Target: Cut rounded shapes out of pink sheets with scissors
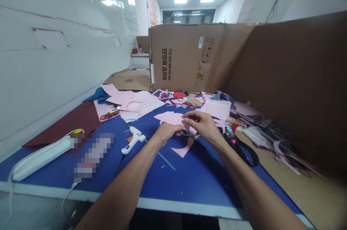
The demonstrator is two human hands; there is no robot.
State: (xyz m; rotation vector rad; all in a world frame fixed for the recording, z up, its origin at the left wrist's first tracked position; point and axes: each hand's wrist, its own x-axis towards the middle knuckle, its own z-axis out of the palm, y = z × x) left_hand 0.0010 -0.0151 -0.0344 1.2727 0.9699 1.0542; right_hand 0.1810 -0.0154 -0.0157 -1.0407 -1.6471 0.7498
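A pink cut-out sheet (170, 116), felt or paper, is held up over the blue table by both hands. My left hand (169, 132) is closed on its lower edge, thumb on top and fingers underneath. My right hand (202, 123) pinches the sheet's right side between thumb and fingertips. Beneath the hands lies a curved pink offcut (184, 149). A pair of scissors with black handles (245, 150) rests by my right wrist, its blades partly hidden behind the right hand.
A white glue gun (133, 139) and a white power strip (43, 157) with cords lie left. Pink sheets (143, 103) and a maroon sheet (67, 125) are behind them. Scraps (252, 110) heap along the right. Cardboard walls (184, 60) close off the back and right.
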